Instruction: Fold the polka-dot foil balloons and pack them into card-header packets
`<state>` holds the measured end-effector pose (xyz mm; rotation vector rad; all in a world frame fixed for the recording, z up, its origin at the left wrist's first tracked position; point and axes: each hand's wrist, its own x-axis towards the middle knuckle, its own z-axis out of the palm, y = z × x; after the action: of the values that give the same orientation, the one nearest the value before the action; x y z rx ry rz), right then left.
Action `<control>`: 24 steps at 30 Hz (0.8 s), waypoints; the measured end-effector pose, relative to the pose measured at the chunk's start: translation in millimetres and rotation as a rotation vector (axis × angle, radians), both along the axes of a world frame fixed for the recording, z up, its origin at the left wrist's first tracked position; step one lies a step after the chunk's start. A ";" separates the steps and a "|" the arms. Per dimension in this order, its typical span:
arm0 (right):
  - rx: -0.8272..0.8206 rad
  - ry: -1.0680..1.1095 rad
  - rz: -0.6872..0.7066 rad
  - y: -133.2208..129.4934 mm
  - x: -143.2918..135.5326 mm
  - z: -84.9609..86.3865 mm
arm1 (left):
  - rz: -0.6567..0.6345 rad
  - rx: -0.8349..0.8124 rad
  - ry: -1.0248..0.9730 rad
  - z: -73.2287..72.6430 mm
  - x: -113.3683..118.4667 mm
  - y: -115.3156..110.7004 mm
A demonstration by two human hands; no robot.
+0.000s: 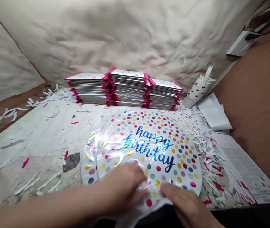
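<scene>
A flat foil balloon (158, 177) with multicoloured dots and shiny blue "happy birthday" lettering lies in front of me at the near edge of the table. Under its left side shows the rim of another dotted sheet, probably a second balloon (89, 164). My left hand (125, 182) is slightly blurred, its fingers curled closed on the balloon's lower left part. My right hand (184, 198) grips the lower right edge, thumb on top, the other fingers mostly hidden. Clear film or balloon tail (135, 218) hangs below, between the hands.
Three stacks of pink-edged printed packets (127, 90) stand against the paper-covered wall (137, 38). Right of them are a heart-patterned tumbler (198, 90), folded white paper (214, 112) and flat printed packets (244, 167). Paper strips (208, 152) litter the table (47, 129). A power socket (242, 44) hangs upper right.
</scene>
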<state>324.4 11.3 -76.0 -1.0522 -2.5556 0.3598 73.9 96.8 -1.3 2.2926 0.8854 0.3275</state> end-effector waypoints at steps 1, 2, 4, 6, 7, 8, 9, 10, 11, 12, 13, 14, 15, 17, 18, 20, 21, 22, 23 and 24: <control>-0.028 0.031 -0.039 -0.5 -2.0 3.8 | -0.146 0.034 0.099 -11.7 5.7 -24.8; -0.049 0.047 -0.079 -1.2 -3.7 6.7 | -0.196 0.083 0.173 -21.5 9.9 -43.6; -0.073 0.048 -0.103 -3.4 -6.6 8.8 | -0.221 0.103 0.249 -33.9 14.3 -62.4; -0.099 0.041 -0.091 -6.1 -9.0 7.8 | -0.151 0.027 0.244 -37.4 15.5 -60.9; -0.124 0.037 -0.090 -7.0 -9.9 7.4 | -0.105 -0.030 0.231 -37.1 15.5 -55.3; -0.159 0.030 -0.092 -7.4 -10.3 7.8 | -0.055 -0.097 0.222 -36.2 15.2 -48.2; -0.201 0.018 -0.097 -7.0 -9.9 9.4 | -0.008 -0.180 0.214 -35.2 14.8 -40.5; -0.244 0.003 -0.105 -5.6 -8.3 12.6 | 0.035 -0.288 0.204 -34.4 14.1 -32.8; -0.286 -0.018 -0.108 -3.4 -5.3 17.3 | 0.069 -0.408 0.190 -33.9 13.1 -25.7; -0.323 -0.048 -0.110 -0.2 -0.5 23.4 | 0.092 -0.526 0.176 -33.6 11.8 -19.6; -0.361 -0.097 -0.128 3.5 5.7 30.7 | 0.104 -0.626 0.166 -33.2 10.2 -14.8; -0.397 -0.171 -0.183 7.5 12.9 38.7 | 0.108 -0.694 0.167 -32.6 8.7 -11.5; -0.424 -0.273 -0.280 11.4 20.3 46.9 | 0.109 -0.719 0.178 -31.4 7.5 -9.8; -0.439 -0.485 -0.533 17.1 30.3 61.8 | 0.098 -0.642 0.224 -27.5 7.8 -11.1; -0.420 -0.534 -0.626 18.5 30.5 67.3 | 0.083 -0.551 0.251 -24.8 9.9 -13.8; -0.369 -0.448 -0.618 17.8 18.0 72.1 | 0.051 -0.302 0.300 -19.2 18.1 -22.1; -0.355 -0.341 -0.538 16.2 5.9 70.8 | 0.035 -0.180 0.325 -16.7 23.4 -27.0; -0.348 -0.239 -0.448 14.1 -8.5 67.0 | 0.018 -0.081 0.353 -14.8 28.6 -31.9; -0.345 -0.171 -0.374 12.0 -23.4 61.2 | -0.002 -0.009 0.383 -13.4 32.3 -36.4; -0.340 -0.155 -0.328 10.1 -36.9 54.0 | -0.024 0.038 0.415 -12.5 33.6 -40.2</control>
<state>287.5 21.5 -22.0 -1.6528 -2.4419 0.6604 107.5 56.6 -13.8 2.4482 1.0559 -0.1526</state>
